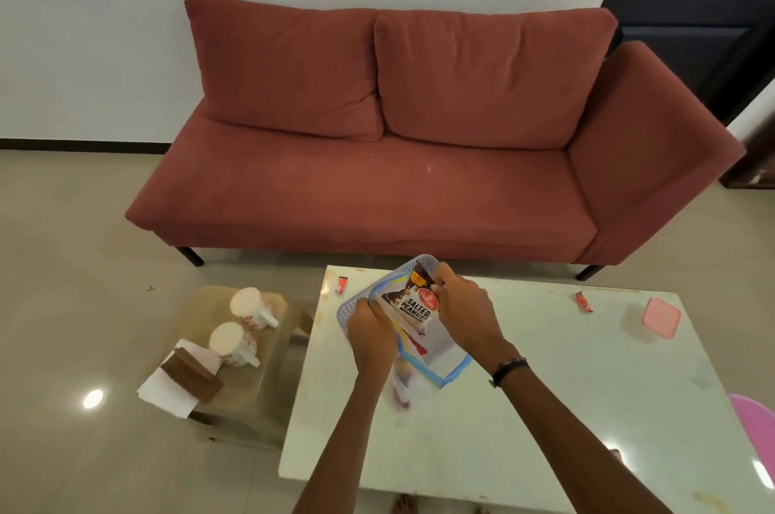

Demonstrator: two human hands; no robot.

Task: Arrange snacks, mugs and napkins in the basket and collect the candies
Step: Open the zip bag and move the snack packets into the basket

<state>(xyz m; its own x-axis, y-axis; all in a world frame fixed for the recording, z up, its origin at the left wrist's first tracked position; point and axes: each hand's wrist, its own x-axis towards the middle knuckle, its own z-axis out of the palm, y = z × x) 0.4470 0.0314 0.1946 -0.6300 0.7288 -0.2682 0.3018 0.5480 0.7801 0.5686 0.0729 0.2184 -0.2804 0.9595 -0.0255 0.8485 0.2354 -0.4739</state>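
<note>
A pale blue perforated basket (350,306) sits tilted on the white table (545,387), with snack packets inside. My left hand (371,331) grips the basket's near-left rim. My right hand (461,306) is closed on a salted peanuts packet (415,303) in the basket. Two white mugs (247,306) (230,341) lie on a low wooden stool (251,383) to the left, beside white napkins (167,392) in a brown holder (191,375). Two red candies (342,284) (583,301) lie on the table.
A red sofa (377,186) stands behind the table. A container with a pink lid (660,316) sits at the table's right side. A pink chair edge (755,421) shows at the far right. A dark door (704,1) is at the upper right.
</note>
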